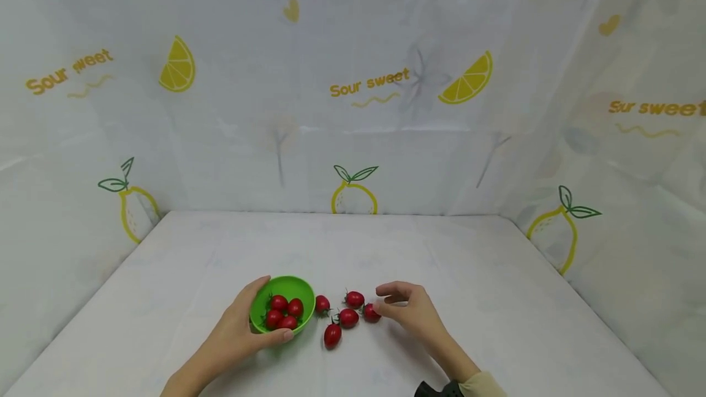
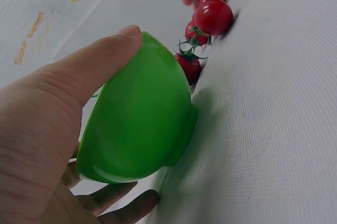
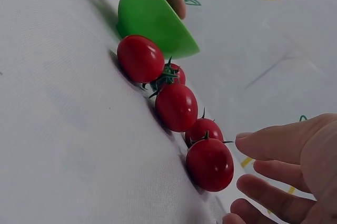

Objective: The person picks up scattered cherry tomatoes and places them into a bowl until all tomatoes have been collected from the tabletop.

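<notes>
My left hand grips a green bowl, with the thumb at its near side and the fingers around its far left side. Several red cherry tomatoes with green stems lie inside it. In the left wrist view the bowl hides part of the fingers. To its right, my right hand hovers beside the rightmost loose cherry tomato. In the right wrist view, thumb and fingers are spread and a small gap separates them from the nearest tomato.
Between the bowl and the right hand lie more loose tomatoes, one close to the bowl and another nearer the front. A white cloth covers the table. Behind hangs a lemon-printed sheet. A dark band circles the right wrist.
</notes>
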A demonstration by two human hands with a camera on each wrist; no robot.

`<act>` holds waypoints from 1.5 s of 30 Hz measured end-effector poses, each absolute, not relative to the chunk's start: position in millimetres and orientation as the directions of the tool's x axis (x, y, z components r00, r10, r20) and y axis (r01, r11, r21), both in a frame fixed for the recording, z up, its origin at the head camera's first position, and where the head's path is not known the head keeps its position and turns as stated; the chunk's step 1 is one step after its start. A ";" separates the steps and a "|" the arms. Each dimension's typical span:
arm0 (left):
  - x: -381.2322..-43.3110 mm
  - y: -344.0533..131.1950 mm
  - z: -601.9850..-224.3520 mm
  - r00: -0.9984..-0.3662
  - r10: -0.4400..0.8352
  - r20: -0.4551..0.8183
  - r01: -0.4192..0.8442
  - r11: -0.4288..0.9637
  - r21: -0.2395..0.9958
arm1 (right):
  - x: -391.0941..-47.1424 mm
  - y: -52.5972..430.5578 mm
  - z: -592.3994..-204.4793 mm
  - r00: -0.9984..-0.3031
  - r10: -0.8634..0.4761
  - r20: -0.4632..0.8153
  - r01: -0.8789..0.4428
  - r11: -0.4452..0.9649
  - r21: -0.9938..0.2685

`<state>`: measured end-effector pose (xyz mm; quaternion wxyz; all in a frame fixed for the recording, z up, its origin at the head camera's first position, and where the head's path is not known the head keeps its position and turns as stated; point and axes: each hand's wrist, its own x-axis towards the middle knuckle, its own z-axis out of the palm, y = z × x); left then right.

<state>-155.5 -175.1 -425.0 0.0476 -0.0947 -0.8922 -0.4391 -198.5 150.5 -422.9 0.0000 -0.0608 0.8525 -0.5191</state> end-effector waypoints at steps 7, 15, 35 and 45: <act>-152.8 -176.9 -423.5 -0.977 0.132 0.167 0.213 0.592 0.777 | -197.4 147.8 -424.1 -0.988 -0.137 0.065 -0.120 0.446 -0.887; -155.1 -176.4 -425.5 -0.975 0.140 0.174 0.223 0.583 0.781 | -197.6 147.5 -423.6 -0.989 -0.140 0.051 -0.109 0.451 -0.886; -155.7 -175.6 -424.4 -0.975 0.137 0.174 0.221 0.593 0.774 | -196.9 146.8 -425.0 -0.978 -0.198 0.061 -0.144 0.442 -0.885; -155.5 -175.3 -424.3 -0.976 0.144 0.164 0.218 0.590 0.778 | -197.7 148.0 -426.4 -0.975 -0.218 0.046 -0.146 0.470 -0.871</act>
